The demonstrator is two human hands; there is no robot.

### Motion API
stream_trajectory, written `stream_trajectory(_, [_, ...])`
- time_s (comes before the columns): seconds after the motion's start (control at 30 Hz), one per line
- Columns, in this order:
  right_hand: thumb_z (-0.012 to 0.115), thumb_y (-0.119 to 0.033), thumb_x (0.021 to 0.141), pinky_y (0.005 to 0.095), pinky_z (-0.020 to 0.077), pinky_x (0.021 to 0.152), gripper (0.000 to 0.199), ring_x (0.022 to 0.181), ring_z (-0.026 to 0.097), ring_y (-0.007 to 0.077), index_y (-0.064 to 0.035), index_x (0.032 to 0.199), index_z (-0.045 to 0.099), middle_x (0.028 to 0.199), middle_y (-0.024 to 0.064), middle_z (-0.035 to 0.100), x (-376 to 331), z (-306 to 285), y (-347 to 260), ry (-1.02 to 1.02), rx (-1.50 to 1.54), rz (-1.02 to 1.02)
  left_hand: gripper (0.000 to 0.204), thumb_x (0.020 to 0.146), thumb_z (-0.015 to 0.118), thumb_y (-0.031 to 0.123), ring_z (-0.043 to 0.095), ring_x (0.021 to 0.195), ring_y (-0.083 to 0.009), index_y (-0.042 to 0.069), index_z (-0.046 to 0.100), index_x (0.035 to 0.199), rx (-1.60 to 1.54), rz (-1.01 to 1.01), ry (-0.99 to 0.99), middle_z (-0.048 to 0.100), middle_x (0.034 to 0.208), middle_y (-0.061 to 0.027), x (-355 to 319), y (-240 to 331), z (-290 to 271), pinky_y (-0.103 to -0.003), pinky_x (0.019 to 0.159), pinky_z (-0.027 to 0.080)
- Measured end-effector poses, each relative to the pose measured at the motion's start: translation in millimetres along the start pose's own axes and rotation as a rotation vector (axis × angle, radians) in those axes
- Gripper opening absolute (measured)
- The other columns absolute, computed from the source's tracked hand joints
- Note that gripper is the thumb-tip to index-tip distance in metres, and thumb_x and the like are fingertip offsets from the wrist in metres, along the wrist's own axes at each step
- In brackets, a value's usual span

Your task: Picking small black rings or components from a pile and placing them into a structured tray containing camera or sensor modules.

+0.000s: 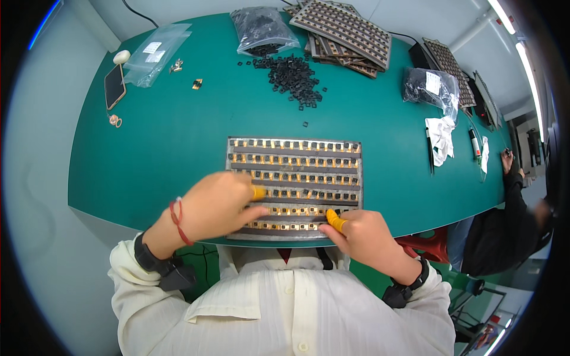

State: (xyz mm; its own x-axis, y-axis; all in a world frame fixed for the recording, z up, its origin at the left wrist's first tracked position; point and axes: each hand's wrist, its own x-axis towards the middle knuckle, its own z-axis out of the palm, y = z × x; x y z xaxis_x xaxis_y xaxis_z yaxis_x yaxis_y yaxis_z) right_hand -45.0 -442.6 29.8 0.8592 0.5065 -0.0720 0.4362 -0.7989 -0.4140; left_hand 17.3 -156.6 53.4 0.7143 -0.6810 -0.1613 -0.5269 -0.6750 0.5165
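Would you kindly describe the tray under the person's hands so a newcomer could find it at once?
Start at the green table and look to its near edge, in front of the person. The grey tray lies flat there under the left hand and right hand. Unlike the stacked trays at the far edge, it lies alone.

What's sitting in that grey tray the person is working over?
The grey tray holds rows of small dark square parts in gold-coloured slots. The left hand and right hand cover part of the nearest rows, so those slots cannot be seen.

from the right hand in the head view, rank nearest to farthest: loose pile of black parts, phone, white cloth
From the right hand:
1. White cloth, to the right, up the table.
2. Pile of black parts, table centre, far side.
3. Phone, far left corner.
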Motion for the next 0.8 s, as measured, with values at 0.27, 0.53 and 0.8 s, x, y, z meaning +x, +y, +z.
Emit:
stream_trajectory(0.27, [0.069,-0.034,0.088,0.0450,0.0486,0.052,0.047,0.051,0.060,0.0367,0.0024,0.059,0.062,0.057,0.0192,0.060,30,-32,0,-0.330,0.032,0.010,0.033,0.081,0.077,0.024,0.070,0.077,-0.0283,-0.003,0.071,0.100,-0.212,-0.064,0.426,0.070,0.084,-0.0179,111,-37,-1,-0.035,0.071,0.055])
stream_trajectory(0.53, [0.075,-0.021,0.083,0.0401,0.0545,0.062,0.026,0.063,0.067,0.0342,0.0050,0.084,0.072,0.069,0.0223,0.066,121,-48,57,0.093,0.287,-0.017,0.020,0.080,0.075,0.018,0.068,0.074,-0.0330,-0.001,0.069,0.082,-0.008,-0.183,0.409,0.069,0.079,-0.0157,144,-27,18,-0.042,0.067,0.055])
stream_trajectory(0.8, [0.080,-0.018,0.079,0.0339,0.0548,0.065,0.029,0.072,0.069,0.0241,0.0069,0.092,0.073,0.077,0.0156,0.071,185,-28,64,0.195,0.234,0.281,0.017,0.086,0.068,0.018,0.065,0.073,-0.0346,0.003,0.075,0.089,0.135,-0.174,0.524,0.066,0.082,-0.0124,113,-55,10,-0.043,0.070,0.054])
